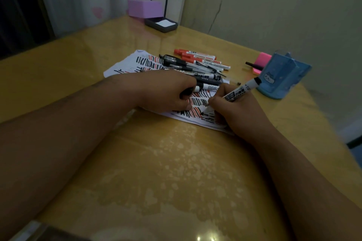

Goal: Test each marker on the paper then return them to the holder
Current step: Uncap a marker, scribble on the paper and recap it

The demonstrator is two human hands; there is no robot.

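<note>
**Black marker tried on a pinned paper**

The wooden table (pixel 176 172) serves as the hard writing surface. The paper (pixel 120 67), crowded with black and red strokes, is pinned by the left hand (pixel 164 92) so that it cannot slide. The blue holder (pixel 282 80) is stood to the right of the paper, near enough for returns. A pile of markers and pens (pixel 197 63) is heaped on the paper's far part, probably awaiting return. The black marker (pixel 240 92) is pinched low by the right hand (pixel 242 115), with its tip on the paper's near part. What looks like a black cap (pixel 187 91) is enclosed by the left hand's curled fingers, presumably for recapping.
</note>
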